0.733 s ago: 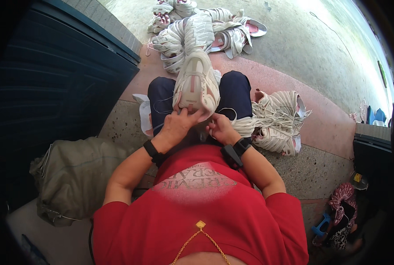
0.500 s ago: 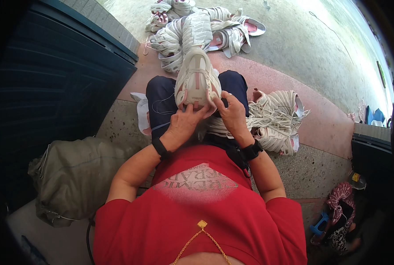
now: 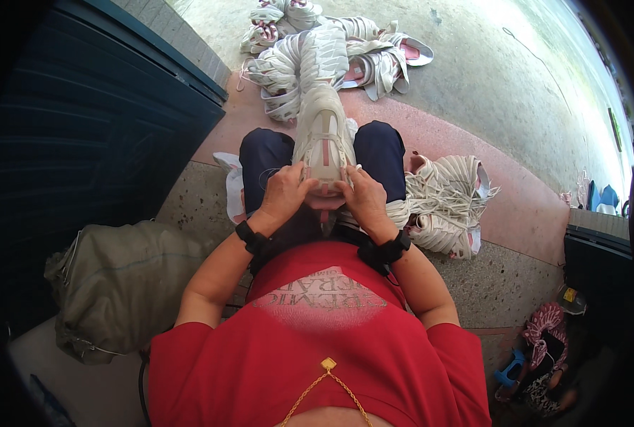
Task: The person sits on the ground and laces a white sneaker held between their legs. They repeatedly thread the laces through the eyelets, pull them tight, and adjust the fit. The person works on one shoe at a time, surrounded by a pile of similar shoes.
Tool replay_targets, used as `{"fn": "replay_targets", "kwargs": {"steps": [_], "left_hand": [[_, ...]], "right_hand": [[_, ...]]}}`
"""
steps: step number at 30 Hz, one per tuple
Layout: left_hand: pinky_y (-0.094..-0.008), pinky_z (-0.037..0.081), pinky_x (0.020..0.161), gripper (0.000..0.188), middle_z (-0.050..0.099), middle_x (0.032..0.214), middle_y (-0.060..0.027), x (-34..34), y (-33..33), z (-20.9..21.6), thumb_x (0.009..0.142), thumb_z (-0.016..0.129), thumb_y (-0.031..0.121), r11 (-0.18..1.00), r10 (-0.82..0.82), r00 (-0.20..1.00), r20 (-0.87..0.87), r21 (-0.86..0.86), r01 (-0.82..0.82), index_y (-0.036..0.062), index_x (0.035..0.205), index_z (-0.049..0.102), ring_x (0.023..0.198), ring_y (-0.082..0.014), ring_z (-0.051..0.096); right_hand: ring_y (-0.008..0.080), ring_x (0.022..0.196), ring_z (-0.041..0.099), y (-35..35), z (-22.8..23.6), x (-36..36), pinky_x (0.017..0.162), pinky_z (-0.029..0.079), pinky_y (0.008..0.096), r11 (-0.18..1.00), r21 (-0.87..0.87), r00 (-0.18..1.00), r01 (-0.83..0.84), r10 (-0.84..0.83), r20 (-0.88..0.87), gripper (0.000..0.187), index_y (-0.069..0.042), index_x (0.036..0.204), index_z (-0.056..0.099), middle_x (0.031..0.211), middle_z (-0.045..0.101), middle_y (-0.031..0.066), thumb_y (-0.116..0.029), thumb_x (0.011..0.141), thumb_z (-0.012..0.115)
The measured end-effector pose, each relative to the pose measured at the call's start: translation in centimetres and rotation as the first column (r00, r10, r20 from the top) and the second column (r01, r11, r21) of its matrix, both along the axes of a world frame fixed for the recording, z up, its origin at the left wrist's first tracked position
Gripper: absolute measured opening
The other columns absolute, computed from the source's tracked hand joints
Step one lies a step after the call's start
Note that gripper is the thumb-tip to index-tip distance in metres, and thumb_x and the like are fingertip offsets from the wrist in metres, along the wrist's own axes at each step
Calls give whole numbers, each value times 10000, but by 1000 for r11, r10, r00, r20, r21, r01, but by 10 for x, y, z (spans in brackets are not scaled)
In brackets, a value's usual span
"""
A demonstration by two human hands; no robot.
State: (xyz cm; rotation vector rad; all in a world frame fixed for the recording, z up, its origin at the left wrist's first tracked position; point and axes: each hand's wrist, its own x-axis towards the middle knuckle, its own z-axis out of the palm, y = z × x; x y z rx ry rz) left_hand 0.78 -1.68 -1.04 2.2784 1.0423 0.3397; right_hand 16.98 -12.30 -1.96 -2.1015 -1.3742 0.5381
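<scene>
Between my knees is a cream shoe upper (image 3: 325, 135) with a pink stripe down its tongue, its toe pointing away from me. My left hand (image 3: 284, 191) grips the left edge of its opening, thumb over the rim. On the opposite edge my right hand (image 3: 364, 197) holds on in the same way, fingers tucked partly out of sight. Pink lining shows at the heel opening between the two thumbs. Beside my right leg lies a bundle of similar shoe uppers (image 3: 448, 203) with loose white laces.
Ahead on the floor lies a pile of stacked shoe uppers (image 3: 324, 57). To my left stand a stuffed olive sack (image 3: 128, 277) and a dark blue door (image 3: 96, 142). A plastic bottle (image 3: 571, 299) and pink-patterned fabric (image 3: 544, 331) lie at the lower right.
My left hand has shifted from the heel opening's middle to its left edge. The right hand has closed onto the right edge, and the shoe upper's opening is spread wider.
</scene>
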Motion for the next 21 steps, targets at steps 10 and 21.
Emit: {"fn": "replay_targets", "kwargs": {"steps": [10,21], "left_hand": [[-379,489,685,337,623,824,-231,-7,11,-17,785,689,216,991,-91,992,82,-92,98,-5,1032,632,760,-350,622],[-271,504,770,404,618,1008,-110,52,35,69,997,411,332,-16,654,662,366,-868,496,-6,1203,488,854,-153,609]], "right_hand": [[1,466,421,16,4,36,360,328,167,971,-122,607,206,-224,-763,243,-23,1052,640,857,664,27,-208,953,518],[69,678,558,45,124,35,499,415,194,973,44,398,-228,134,-908,107,-24,994,486,847,631,59,-109,934,460]]}}
